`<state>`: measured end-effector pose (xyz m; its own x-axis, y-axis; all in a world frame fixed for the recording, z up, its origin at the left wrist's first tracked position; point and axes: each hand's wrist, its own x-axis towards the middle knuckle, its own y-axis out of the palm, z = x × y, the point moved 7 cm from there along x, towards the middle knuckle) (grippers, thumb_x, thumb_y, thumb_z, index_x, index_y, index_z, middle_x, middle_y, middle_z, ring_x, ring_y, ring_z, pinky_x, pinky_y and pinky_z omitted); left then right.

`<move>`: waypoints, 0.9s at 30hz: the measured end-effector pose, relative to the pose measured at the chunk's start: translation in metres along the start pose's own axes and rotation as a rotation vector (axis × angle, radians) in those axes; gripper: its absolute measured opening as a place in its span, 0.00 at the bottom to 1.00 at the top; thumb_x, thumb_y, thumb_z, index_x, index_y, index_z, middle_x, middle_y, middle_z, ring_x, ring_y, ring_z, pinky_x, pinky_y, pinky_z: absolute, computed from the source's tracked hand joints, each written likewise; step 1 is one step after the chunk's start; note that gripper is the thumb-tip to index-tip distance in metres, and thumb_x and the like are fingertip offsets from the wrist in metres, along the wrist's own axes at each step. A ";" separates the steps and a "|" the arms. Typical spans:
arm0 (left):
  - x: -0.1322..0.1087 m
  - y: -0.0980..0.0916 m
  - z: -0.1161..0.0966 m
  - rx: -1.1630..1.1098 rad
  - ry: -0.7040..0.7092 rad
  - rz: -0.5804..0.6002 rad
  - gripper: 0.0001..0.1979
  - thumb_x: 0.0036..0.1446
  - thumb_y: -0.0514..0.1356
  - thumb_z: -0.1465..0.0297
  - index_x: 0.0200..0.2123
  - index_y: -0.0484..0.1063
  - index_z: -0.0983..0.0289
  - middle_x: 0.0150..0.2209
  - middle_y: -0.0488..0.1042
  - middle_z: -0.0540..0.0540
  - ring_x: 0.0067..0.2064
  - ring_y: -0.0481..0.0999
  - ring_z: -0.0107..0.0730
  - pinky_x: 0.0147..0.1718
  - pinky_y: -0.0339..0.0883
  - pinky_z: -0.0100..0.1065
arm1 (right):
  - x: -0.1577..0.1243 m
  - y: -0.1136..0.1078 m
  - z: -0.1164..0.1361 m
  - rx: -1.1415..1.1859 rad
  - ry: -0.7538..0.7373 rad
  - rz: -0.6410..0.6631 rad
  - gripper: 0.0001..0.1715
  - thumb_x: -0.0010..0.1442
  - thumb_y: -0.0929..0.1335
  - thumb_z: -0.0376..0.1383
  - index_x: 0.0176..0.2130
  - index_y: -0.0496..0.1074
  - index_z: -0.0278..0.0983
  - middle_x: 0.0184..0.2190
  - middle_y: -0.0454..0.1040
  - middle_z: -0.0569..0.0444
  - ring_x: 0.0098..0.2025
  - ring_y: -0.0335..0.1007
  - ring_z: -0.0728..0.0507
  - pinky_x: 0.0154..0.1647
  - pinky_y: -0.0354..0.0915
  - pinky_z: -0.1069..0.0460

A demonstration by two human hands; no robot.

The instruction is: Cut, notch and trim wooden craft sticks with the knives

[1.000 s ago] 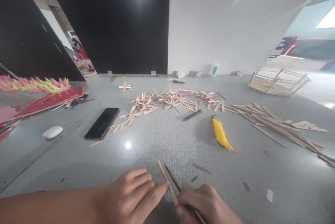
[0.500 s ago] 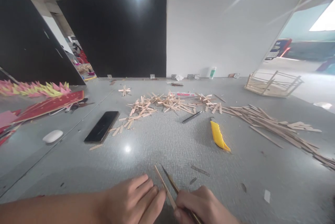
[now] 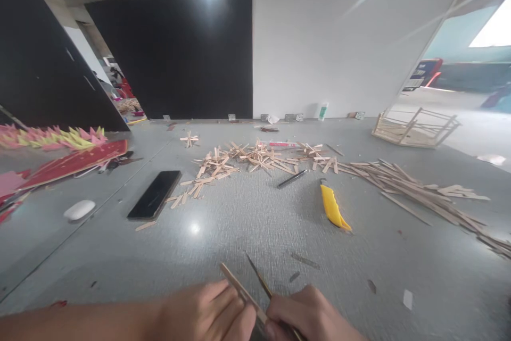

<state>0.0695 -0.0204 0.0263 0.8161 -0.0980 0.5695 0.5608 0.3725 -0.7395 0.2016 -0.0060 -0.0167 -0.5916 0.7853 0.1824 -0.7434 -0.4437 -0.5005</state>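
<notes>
Low in the head view, my left hand point(image 3: 217, 309) has its fingers closed on a flat wooden strip point(image 3: 233, 280). The strip slants from upper left to lower right, and its near end meets my right thumb. Closed too, my right hand point(image 3: 313, 314) grips a thin pointed tool point(image 3: 258, 276), dark at the tip and brassy lower down. Its tip points away from me, to the right of the strip and apart from it at that end. My palm covers most of the tool's handle, so its exact kind is unclear.
Beyond my hands lie a yellow cutter point(image 3: 333, 208), a pen point(image 3: 292, 179), a phone point(image 3: 155, 195) and a white case point(image 3: 80, 209). Small sticks point(image 3: 259, 157) are heaped mid-table; long strips point(image 3: 415, 189) lie right. A stick-built frame point(image 3: 415, 131) stands far right, before upright boards point(image 3: 171, 53).
The wooden strip's far end has shifted left and a little toward me, widening its gap from the pointed tool's tip. My left hand has sunk slightly; my right hand stays almost still.
</notes>
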 end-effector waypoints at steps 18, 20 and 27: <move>-0.034 0.045 0.040 -1.261 -1.278 0.362 0.26 0.75 0.45 0.51 0.27 0.60 0.61 0.19 0.64 0.46 0.24 0.68 0.27 0.28 0.63 0.29 | -0.008 -0.011 -0.013 0.017 0.146 -0.190 0.17 0.74 0.58 0.37 0.31 0.63 0.40 0.21 0.67 0.59 0.21 0.61 0.51 0.24 0.55 0.55; -0.034 0.045 0.040 -1.237 -1.238 0.360 0.23 0.75 0.48 0.54 0.31 0.65 0.62 0.23 0.69 0.49 0.27 0.70 0.28 0.31 0.64 0.30 | -0.008 -0.011 -0.015 0.014 0.148 -0.195 0.17 0.74 0.59 0.37 0.31 0.63 0.40 0.20 0.66 0.59 0.20 0.59 0.51 0.23 0.54 0.55; -0.046 0.029 0.065 -1.247 -1.302 -0.203 0.29 0.72 0.52 0.69 0.71 0.48 0.44 0.74 0.52 0.54 0.73 0.54 0.46 0.68 0.53 0.52 | -0.010 -0.010 -0.016 0.018 0.152 -0.206 0.17 0.74 0.58 0.37 0.31 0.62 0.40 0.20 0.69 0.59 0.20 0.62 0.51 0.23 0.56 0.55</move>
<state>0.0390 0.0546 0.0022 0.4534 0.8847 0.1089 0.8909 -0.4457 -0.0877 0.2199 -0.0028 -0.0272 -0.3745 0.9151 0.1493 -0.8495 -0.2740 -0.4509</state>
